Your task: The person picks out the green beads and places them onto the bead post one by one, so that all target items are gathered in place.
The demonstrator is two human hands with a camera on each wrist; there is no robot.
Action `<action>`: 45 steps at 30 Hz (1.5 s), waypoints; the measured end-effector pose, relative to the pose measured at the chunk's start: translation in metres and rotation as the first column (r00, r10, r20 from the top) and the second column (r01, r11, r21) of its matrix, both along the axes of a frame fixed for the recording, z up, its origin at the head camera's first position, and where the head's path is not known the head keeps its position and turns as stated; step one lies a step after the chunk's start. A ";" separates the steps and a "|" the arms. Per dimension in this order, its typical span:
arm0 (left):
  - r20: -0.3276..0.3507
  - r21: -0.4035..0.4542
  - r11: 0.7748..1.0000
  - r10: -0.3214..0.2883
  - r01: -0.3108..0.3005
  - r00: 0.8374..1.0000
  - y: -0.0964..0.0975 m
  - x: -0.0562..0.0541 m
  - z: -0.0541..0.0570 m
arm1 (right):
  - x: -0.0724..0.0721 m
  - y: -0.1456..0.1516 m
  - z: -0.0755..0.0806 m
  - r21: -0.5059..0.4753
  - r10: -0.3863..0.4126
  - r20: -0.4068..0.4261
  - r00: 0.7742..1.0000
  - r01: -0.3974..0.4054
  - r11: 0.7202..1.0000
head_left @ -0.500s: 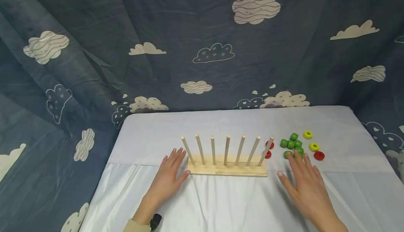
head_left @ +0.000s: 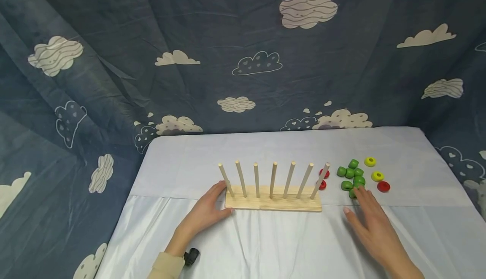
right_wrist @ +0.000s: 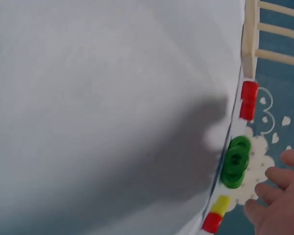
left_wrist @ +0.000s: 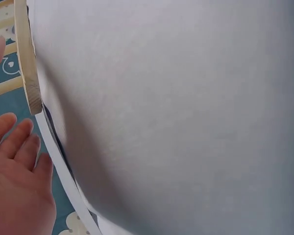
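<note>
A wooden peg stand (head_left: 273, 203) with a row of upright pegs sits on the white cloth. At its left end is my left hand (head_left: 203, 211), thumb by the front edge and fingers by the far corner. In the left wrist view the fingers (left_wrist: 27, 147) look loosely bent, and I cannot tell if they touch the wood. My right hand (head_left: 377, 232) hovers by the near side of several green beads (head_left: 349, 173), fingers extended and nothing held. Its fingertips partly cover the nearest green bead (head_left: 353, 193); contact cannot be made out.
Two red beads (head_left: 322, 185) lie by the stand's right end, partly behind the last peg. Right of the green group are two yellow beads (head_left: 377, 176) and one red bead (head_left: 383, 186). A dark cloud-patterned curtain (head_left: 258, 93) hangs behind the table.
My left hand has moved slightly right, its fingers drawing in around the stand's left end. My right hand has shifted a little right and nearer, uncovering more green beads.
</note>
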State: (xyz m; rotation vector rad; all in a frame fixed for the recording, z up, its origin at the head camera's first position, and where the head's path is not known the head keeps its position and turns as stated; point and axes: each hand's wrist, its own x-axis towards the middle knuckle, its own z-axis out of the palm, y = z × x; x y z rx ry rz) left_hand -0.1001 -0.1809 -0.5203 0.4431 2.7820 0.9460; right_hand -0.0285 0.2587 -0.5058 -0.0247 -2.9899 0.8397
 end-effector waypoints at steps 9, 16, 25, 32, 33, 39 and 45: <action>0.043 0.078 0.997 -0.028 0.025 0.999 -0.002 -0.010 -0.004 | -0.007 0.014 -0.013 -0.054 -0.038 0.027 0.999 0.040 0.998; 0.055 0.126 0.991 -0.044 0.036 0.998 -0.003 -0.016 -0.005 | -0.018 0.021 -0.015 -0.063 -0.063 0.008 0.998 0.063 0.996; 0.073 0.192 0.980 -0.066 0.051 0.995 -0.002 -0.018 -0.011 | -0.026 0.029 -0.015 -0.031 -0.085 -0.077 0.993 0.083 0.996; 0.105 0.198 0.980 -0.045 0.024 0.993 0.000 -0.018 -0.013 | -0.029 0.030 -0.014 -0.009 -0.091 -0.035 0.995 0.090 0.996; 0.106 0.199 0.980 -0.042 0.021 0.994 0.000 -0.018 -0.013 | -0.030 0.029 -0.014 -0.004 -0.092 -0.016 0.996 0.092 0.996; 0.124 0.205 0.979 -0.033 0.007 0.992 -0.002 -0.016 -0.012 | -0.037 0.026 -0.015 0.038 -0.064 0.042 0.997 0.062 0.997; 0.115 0.206 0.978 -0.032 0.007 0.993 -0.004 -0.017 -0.012 | -0.043 0.025 -0.017 0.083 -0.032 0.047 0.998 0.028 0.996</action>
